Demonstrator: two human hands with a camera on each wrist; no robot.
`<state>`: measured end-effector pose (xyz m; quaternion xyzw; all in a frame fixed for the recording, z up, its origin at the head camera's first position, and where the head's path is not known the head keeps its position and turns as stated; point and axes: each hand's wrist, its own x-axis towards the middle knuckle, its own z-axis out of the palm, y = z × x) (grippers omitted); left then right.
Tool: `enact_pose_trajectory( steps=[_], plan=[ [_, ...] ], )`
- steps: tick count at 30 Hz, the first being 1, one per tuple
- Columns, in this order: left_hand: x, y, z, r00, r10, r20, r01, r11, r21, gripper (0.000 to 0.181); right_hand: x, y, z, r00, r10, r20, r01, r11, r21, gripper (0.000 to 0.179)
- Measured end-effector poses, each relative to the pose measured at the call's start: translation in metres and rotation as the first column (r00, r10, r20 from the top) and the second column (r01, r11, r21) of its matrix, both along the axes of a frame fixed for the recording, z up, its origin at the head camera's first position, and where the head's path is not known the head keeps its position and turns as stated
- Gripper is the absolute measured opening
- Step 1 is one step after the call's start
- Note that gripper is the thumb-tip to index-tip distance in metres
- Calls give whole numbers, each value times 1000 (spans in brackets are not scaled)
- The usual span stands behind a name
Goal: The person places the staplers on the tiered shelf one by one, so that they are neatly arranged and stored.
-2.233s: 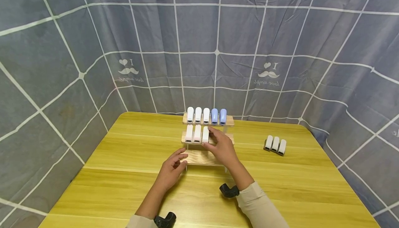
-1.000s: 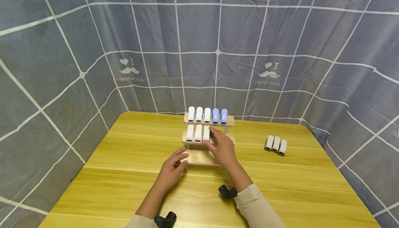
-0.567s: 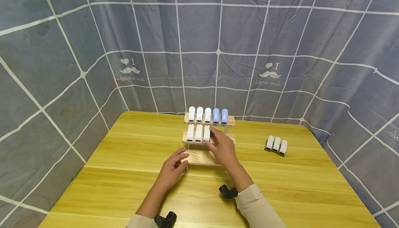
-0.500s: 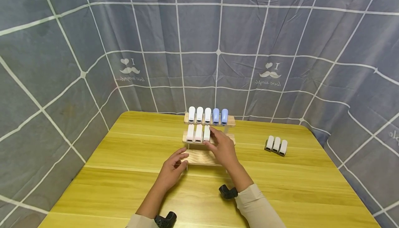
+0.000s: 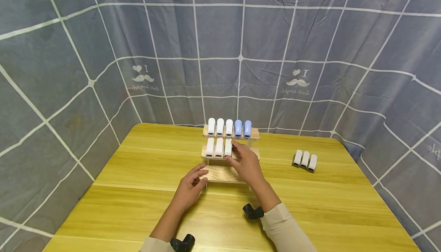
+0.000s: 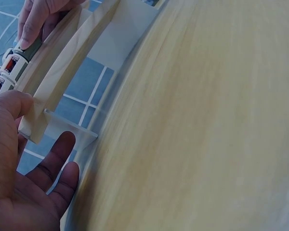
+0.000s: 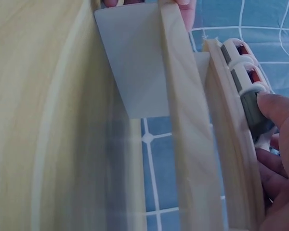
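In the head view, a three-tier wooden rack [image 5: 220, 174] with clear side supports stands near the middle of the table. My right hand [image 5: 249, 164] pinches the third small stapler [image 5: 228, 147] on the middle tier between thumb and fingers. That stapler is white with a grey base [image 7: 254, 111] and stands beside two pale pink-white staplers [image 5: 214, 147]. My left hand [image 5: 189, 187] grips the left end of the lowest tier, thumb [image 6: 20, 102] on its front edge, with other fingers spread below. On the top tier sit three white staplers [image 5: 220, 127] and two blue staplers [image 5: 242, 128].
Three more white staplers [image 5: 304, 161] stand in a slanted row on the table [image 5: 327, 206] to the right of the rack. A grey curtain [image 5: 220, 33] with white lines hangs behind and along both sides.
Since the oldest frame, the stapler under my right hand has shifted slightly back, level with its two neighbours. Over the last second both hands have stayed in place.
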<state>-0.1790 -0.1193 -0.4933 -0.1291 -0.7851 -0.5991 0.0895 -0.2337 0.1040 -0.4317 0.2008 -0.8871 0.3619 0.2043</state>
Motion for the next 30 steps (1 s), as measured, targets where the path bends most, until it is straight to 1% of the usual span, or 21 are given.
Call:
enact_pose_trajectory(
  steps=[5,8,10,13,16,18,20,23,25,27,30],
  plan=[
    [1,1,-1,1000,-4,-3,4,1000,-4,24,5,12,1,997,48,53,-45,997,-58,51],
    [1,1,0,1000,-2,6,2,1000,-25,24,9,27,2,997,62,55,-58,996,-74,48],
    [1,0,1,1000,-4,10,5,999,-41,24,12,40,2,997,60,39,-56,995,-78,46],
    [1,-1,2,1000,-3,19,4,998,-59,24,15,65,3,1000,25,-10,-25,998,-63,43],
    [1,-2,2,1000,9,28,-7,998,-67,25,17,90,3,1000,-17,-25,16,999,-47,42],
    [1,-2,2,999,12,32,-10,998,-64,25,18,107,2,999,-42,-7,41,998,-39,42],
    [6,-1,12,999,15,31,-12,998,-66,25,18,122,0,998,-58,7,58,998,-27,43],
    [7,1,13,999,22,29,-20,998,-53,25,17,146,-3,996,-81,41,82,996,-19,44],
    [6,1,12,999,24,23,-23,999,-50,25,16,161,-5,994,-97,60,98,995,-15,45],
    [1,0,1,1000,20,17,-19,999,-39,25,16,175,-6,989,-120,82,121,993,-3,46],
    [-1,-1,-2,1000,4,0,-4,999,-46,25,15,195,-7,982,-159,98,158,987,24,49]
  ],
)
